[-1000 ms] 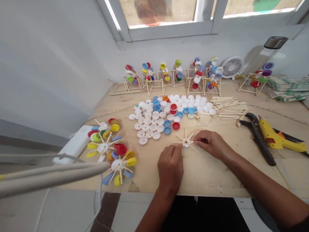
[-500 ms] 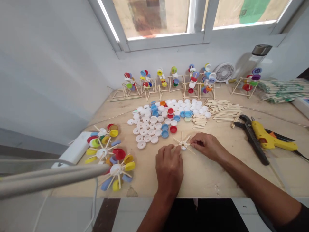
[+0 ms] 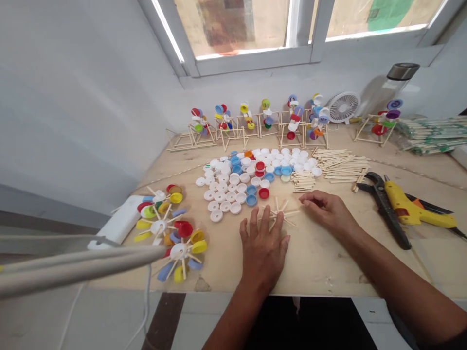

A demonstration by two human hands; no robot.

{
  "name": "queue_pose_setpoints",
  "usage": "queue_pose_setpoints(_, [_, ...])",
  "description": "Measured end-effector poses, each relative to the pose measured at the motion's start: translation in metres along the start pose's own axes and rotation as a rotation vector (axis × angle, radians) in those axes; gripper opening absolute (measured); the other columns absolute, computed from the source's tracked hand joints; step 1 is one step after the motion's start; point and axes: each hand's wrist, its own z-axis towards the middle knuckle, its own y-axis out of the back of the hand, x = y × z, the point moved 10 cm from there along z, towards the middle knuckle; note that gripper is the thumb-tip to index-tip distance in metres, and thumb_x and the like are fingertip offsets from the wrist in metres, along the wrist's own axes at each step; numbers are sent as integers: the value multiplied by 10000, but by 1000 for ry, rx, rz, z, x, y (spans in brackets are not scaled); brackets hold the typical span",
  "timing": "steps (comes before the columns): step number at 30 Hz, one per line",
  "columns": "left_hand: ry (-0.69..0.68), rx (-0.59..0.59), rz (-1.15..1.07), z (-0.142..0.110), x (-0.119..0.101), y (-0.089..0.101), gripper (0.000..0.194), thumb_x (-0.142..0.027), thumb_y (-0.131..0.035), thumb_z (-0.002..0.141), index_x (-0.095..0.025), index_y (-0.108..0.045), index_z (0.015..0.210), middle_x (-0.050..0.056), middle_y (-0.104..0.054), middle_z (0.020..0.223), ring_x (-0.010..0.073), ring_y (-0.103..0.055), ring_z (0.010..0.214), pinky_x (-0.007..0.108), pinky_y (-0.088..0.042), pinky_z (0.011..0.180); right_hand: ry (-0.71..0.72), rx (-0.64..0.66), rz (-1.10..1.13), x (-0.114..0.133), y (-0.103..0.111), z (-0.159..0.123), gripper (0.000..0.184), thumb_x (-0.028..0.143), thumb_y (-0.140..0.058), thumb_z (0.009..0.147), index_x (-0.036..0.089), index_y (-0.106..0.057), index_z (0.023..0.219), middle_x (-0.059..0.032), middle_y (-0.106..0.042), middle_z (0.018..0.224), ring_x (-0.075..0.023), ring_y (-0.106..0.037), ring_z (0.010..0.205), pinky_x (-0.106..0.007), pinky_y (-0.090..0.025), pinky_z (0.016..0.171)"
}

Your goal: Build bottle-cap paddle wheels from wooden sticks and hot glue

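Observation:
A small star of thin wooden sticks (image 3: 286,210) lies on the plywood tabletop (image 3: 314,262), with its hub hidden under my left fingers. My left hand (image 3: 263,248) lies flat with its fingers spread, pressing down on the star's middle. My right hand (image 3: 327,210) rests just right of the star, fingers loosely curled and pointing at the end of one spoke, holding nothing that I can see. A spread of white, blue and red bottle caps (image 3: 251,177) lies just beyond both hands.
Three finished cap wheels (image 3: 170,228) lie at the left beside a white box (image 3: 118,226). Stick stands with cap wheels (image 3: 262,121) line the back wall. Loose sticks (image 3: 337,166), black cutters (image 3: 386,206), a yellow glue gun (image 3: 416,209) and a small fan (image 3: 343,107) are at the right. A grey lamp arm (image 3: 73,267) crosses the near left.
My left hand went from pinching a spoke's tip to lying flat and spread on the star. My right hand let go of the star and drew slightly right.

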Motion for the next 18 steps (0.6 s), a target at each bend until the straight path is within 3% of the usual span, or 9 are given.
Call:
queue_pose_setpoints(12, [-7,-54,22,-2,-2,2,412,-363,-510,852,-297,-535,1258,70,-459,1400,343,-319,1309,544,-261,991,-29,-138,91,-11,14,3,310,407,-536,744,156,-683,852,-64,-696,821,-180,-598,715,-294,-443,642])
queue_pose_setpoints(18, [53,-220,-74,-6,12,21,362,-219,-507,845,-211,-569,1202,92,-597,1240,297,-409,1245,472,-294,978,35,-296,235,-10,40,2,285,399,-565,760,158,-655,885,-49,-672,803,-167,-596,731,-302,-464,695])
